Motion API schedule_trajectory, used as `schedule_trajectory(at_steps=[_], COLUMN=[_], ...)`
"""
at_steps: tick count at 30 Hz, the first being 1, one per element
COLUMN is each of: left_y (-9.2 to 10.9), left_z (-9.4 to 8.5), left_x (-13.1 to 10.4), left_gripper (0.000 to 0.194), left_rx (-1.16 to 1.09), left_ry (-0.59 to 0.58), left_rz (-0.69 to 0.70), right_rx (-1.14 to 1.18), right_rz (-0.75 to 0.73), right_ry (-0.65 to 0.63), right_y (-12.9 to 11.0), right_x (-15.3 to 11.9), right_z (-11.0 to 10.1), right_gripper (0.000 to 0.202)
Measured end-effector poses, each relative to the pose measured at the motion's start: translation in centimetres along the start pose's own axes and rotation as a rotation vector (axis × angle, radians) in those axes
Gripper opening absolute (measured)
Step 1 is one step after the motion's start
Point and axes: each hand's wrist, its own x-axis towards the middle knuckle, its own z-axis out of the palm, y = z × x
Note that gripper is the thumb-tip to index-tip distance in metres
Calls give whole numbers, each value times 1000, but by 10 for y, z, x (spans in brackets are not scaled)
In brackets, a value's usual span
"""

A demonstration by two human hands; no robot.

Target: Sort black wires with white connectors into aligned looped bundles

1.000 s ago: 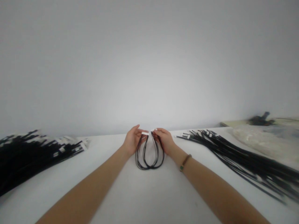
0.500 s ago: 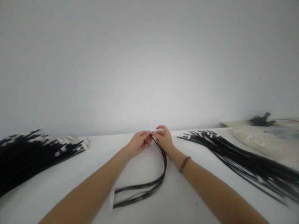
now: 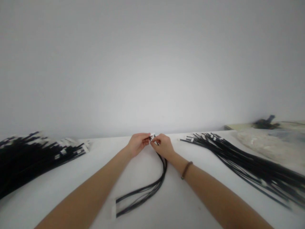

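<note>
Both hands meet above the table, near its back edge, at the upper end of a black cable harness (image 3: 164, 170). My left hand (image 3: 139, 144) is closed, its thumb and fingers pinching that end from the left. From the right, my right hand (image 3: 164, 146) pinches the same end, a bracelet on its wrist. A small white piece shows between the fingertips, too small to make out clearly. The harness curves down and to the left, splitting into two strands that run into a white connector (image 3: 113, 208) lying on the table.
A big pile of black cables with white ends (image 3: 35, 162) lies at the left. Another bundle of black cables (image 3: 238, 159) spreads across the right. Behind it rest clear plastic bags (image 3: 267, 143) and a dark object (image 3: 265, 122). A plain wall (image 3: 152, 63) rises behind the white table (image 3: 181, 203).
My right hand's raised fingers have curled in to a pinch. The harness end has turned, so a white piece now shows between the hands. The lower connector has shifted slightly downward.
</note>
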Motion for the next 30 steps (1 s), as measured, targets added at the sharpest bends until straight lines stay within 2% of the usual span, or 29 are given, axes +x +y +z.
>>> schedule_trajectory(at_steps=[3, 7, 10, 13, 20, 30], left_y=[0, -1, -1, -2, -8, -6], left_z=[-3, -3, -2, -1, -1, 4], left_x=[1, 0, -2, -3, 1, -5], left_gripper=[10, 11, 12, 14, 19, 21], left_rx=[7, 13, 13, 10, 72, 210], left_ry=[-25, -17, -14, -22, 38, 62], left_rz=[-12, -2, 8, 20, 122, 120], right_rx=[38, 224, 341, 291, 62, 33], right_rz=[116, 319, 381, 327, 88, 118], right_ry=[-24, -131, -173, -180, -138, -97], right_y=[1, 4, 8, 9, 3, 6], right_x=[1, 4, 5, 4, 3, 2], right_z=[1, 1, 2, 3, 4, 7], right_gripper=[6, 11, 14, 13, 13, 15])
